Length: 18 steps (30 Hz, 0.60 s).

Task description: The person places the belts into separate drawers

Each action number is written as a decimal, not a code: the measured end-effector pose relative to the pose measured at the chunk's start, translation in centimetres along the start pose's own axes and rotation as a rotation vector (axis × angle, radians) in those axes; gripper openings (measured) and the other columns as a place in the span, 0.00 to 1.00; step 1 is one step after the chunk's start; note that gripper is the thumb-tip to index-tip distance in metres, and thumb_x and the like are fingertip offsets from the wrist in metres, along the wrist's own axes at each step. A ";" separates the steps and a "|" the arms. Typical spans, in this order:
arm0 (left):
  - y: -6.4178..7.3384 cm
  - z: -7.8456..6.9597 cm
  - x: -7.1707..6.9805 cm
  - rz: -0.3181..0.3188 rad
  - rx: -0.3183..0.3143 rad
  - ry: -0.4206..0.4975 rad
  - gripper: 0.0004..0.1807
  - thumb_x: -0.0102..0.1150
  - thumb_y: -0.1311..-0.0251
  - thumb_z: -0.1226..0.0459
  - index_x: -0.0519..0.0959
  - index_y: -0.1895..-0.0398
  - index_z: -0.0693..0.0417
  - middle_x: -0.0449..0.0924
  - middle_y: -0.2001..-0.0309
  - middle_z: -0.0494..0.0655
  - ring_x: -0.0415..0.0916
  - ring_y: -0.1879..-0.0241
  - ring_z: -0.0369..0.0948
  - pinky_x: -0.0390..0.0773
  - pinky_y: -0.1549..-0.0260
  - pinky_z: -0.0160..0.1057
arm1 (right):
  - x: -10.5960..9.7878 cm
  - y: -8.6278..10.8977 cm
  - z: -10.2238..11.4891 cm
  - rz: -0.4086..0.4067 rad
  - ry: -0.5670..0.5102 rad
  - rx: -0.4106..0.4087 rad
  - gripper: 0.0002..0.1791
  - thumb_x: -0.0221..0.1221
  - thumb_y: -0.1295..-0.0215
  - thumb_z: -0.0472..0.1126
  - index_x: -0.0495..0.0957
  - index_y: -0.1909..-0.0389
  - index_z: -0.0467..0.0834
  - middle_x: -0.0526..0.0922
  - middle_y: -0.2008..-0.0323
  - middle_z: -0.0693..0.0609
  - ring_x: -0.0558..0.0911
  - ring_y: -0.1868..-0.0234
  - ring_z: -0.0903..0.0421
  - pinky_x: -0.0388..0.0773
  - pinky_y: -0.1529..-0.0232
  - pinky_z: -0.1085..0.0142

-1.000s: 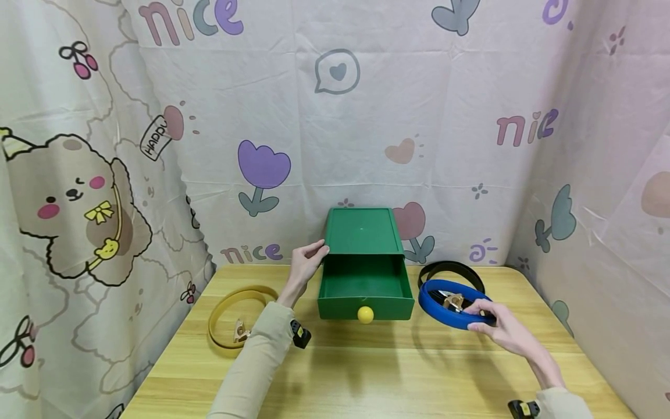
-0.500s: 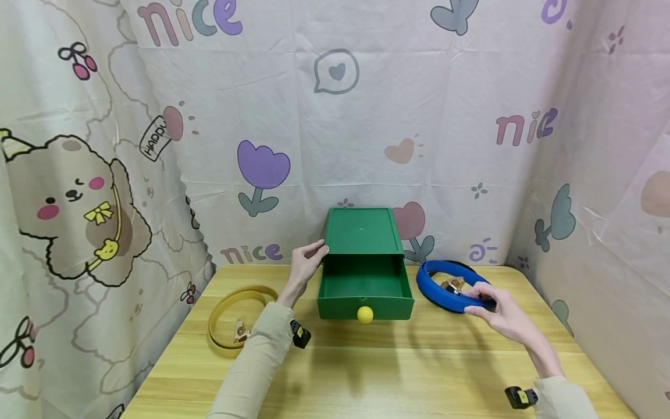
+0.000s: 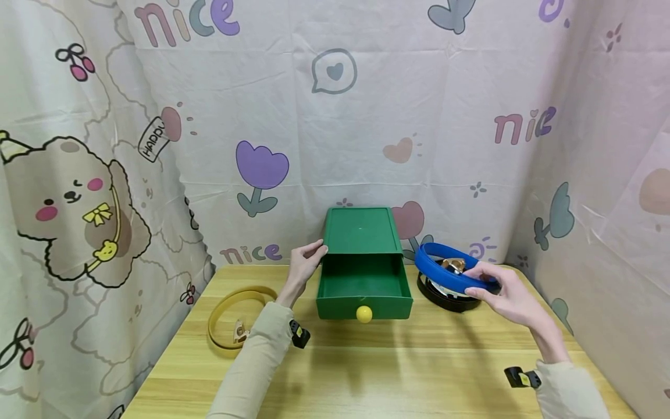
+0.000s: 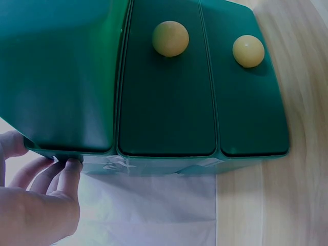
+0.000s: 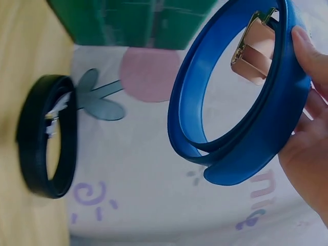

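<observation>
My right hand [image 3: 510, 294] pinches a coiled blue belt [image 3: 445, 278] with a gold-coloured buckle. In the right wrist view this blue belt [image 5: 192, 123] hangs clear of the black belt [image 5: 36, 138], which lies coiled on the table. From the head, the blue coil partly covers the black belt [image 3: 437, 299]. My left hand [image 3: 303, 267] holds the upper left front corner of a green drawer cabinet [image 3: 361, 230], thumb near the top and fingertips against its side. Its top drawer [image 3: 340, 308], with a yellow knob, is pulled out and has nothing visible inside.
A coiled yellow belt [image 3: 217, 317] with a gold-coloured buckle lies on the wooden table [image 3: 366, 378] at left, partly behind the left sleeve. Two lower drawers with yellow knobs [image 4: 248, 51] are closed. Printed curtains [image 3: 366, 116] hang behind and at both sides.
My right hand has moved the blue belt away from me and up, across and above the black belt, uncovering the black belt's near side. The left hand stays at the cabinet corner.
</observation>
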<state>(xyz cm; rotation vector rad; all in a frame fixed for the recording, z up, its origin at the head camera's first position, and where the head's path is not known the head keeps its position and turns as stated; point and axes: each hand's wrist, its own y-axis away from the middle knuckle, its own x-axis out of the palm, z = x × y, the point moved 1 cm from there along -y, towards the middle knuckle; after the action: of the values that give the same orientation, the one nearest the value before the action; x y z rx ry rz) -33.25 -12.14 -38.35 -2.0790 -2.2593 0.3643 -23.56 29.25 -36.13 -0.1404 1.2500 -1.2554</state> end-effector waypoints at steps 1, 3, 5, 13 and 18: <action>0.0 0.0 0.0 0.000 0.001 -0.001 0.22 0.61 0.31 0.62 0.78 0.36 0.59 0.80 0.38 0.60 0.81 0.43 0.49 0.81 0.43 0.45 | -0.1 -0.2 0.3 0.001 -0.002 -0.002 0.21 0.70 0.53 0.21 0.84 0.59 0.43 0.82 0.66 0.59 0.74 0.66 0.68 0.70 0.61 0.78; -0.1 0.0 -0.1 0.000 -0.001 -0.001 0.22 0.61 0.31 0.62 0.78 0.36 0.59 0.80 0.38 0.60 0.81 0.43 0.49 0.82 0.44 0.43 | -0.3 -0.7 1.0 0.006 0.001 -0.004 0.21 0.70 0.52 0.21 0.84 0.58 0.43 0.82 0.65 0.60 0.74 0.65 0.68 0.70 0.60 0.78; -0.1 0.0 -0.1 0.000 -0.002 0.000 0.22 0.61 0.31 0.62 0.78 0.36 0.59 0.80 0.38 0.60 0.81 0.42 0.50 0.82 0.44 0.43 | -0.4 -1.1 1.6 0.015 0.002 -0.014 0.22 0.70 0.52 0.22 0.84 0.57 0.44 0.82 0.65 0.61 0.74 0.64 0.68 0.71 0.59 0.78; 0.0 0.0 -0.1 -0.001 0.003 -0.007 0.23 0.60 0.31 0.63 0.77 0.36 0.61 0.79 0.38 0.62 0.81 0.42 0.50 0.82 0.44 0.45 | 0.0 -3.2 3.4 0.091 -0.072 -0.151 0.25 0.70 0.53 0.20 0.83 0.56 0.47 0.81 0.66 0.58 0.74 0.63 0.65 0.72 0.58 0.75; 0.0 0.1 0.0 0.001 0.006 -0.009 0.23 0.61 0.31 0.63 0.77 0.36 0.61 0.80 0.39 0.62 0.82 0.45 0.47 0.83 0.46 0.41 | 0.5 -4.5 4.2 0.135 -0.084 -0.211 0.26 0.70 0.52 0.21 0.82 0.54 0.48 0.82 0.64 0.60 0.76 0.62 0.66 0.74 0.57 0.74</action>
<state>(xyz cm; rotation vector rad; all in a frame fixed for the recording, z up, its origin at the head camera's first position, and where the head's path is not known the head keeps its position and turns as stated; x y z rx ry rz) -33.29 -12.20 -38.39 -2.0801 -2.2593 0.3804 -23.29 24.92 -31.78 -0.2544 1.2954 -0.9906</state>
